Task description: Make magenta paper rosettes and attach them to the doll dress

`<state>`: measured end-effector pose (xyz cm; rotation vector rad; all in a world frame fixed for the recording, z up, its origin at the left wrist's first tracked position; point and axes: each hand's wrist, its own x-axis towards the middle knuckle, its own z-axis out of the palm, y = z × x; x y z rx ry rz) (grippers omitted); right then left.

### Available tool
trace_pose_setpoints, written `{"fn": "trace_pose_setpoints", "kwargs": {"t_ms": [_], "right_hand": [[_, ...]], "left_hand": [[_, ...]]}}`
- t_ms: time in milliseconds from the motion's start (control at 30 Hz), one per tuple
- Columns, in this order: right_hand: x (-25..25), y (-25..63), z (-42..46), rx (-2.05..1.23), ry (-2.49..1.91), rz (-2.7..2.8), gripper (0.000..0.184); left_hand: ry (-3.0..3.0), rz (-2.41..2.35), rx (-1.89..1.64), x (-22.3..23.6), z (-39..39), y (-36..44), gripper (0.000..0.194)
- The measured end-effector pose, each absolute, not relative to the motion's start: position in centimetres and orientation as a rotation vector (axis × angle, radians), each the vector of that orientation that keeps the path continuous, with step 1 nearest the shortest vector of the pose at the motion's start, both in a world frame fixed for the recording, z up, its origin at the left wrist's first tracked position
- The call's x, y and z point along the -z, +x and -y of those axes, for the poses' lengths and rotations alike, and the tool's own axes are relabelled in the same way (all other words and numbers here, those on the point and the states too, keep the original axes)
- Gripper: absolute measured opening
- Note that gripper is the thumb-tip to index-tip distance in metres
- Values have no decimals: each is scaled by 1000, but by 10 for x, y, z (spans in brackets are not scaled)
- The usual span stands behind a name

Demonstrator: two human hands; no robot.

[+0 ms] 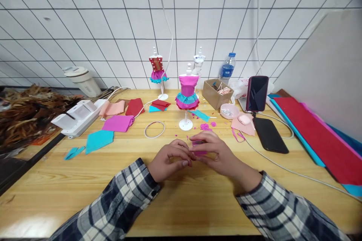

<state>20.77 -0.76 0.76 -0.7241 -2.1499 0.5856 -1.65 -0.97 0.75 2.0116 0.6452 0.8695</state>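
Observation:
My left hand (169, 160) and my right hand (216, 154) meet over the wooden table (85, 180), fingers curled together around a small magenta piece (199, 147) of paper or fabric, mostly hidden. Just beyond stands a small mannequin (187, 92) in a magenta and teal dress on a white stand. Magenta scraps (205, 126) lie near its base. A second mannequin (157, 69) in red, magenta and teal stands farther back, and a bare white one (199, 62) behind.
Fabric pieces in magenta (118, 123), teal (98, 140), red (135, 106) and pink (112, 108) lie at left by a white device (77, 117). A white ring (154, 129), cardboard box (217, 93), bead dish (229, 111), water bottle (227, 67), upright phone (256, 93), black phone (270, 134) and coloured sheets (319, 139) sit right.

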Motion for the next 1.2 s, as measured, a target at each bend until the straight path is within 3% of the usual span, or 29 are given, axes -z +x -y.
{"fn": "trace_pose_setpoints", "kwargs": {"t_ms": [400, 600, 800, 1100, 1200], "right_hand": [[-2, 205, 3, -550, -693, 2232, 2], [-5, 199, 9, -615, -735, 2192, 9], [-2, 198, 8, -895, -1004, 1877, 12], [-1, 194, 10, -677, -1091, 2201, 10], [1, 193, 9, -672, -1111, 2207, 9]], "left_hand": [[2143, -654, -766, -6, 9, -10, 28], [1952, -702, -831, -7, 12, -4, 34], [1962, -1145, -827, -5, 9, -10, 53], [2703, -1167, -698, -11, 13, -6, 24], [2779, -1151, -608, -10, 13, -6, 27]]}}
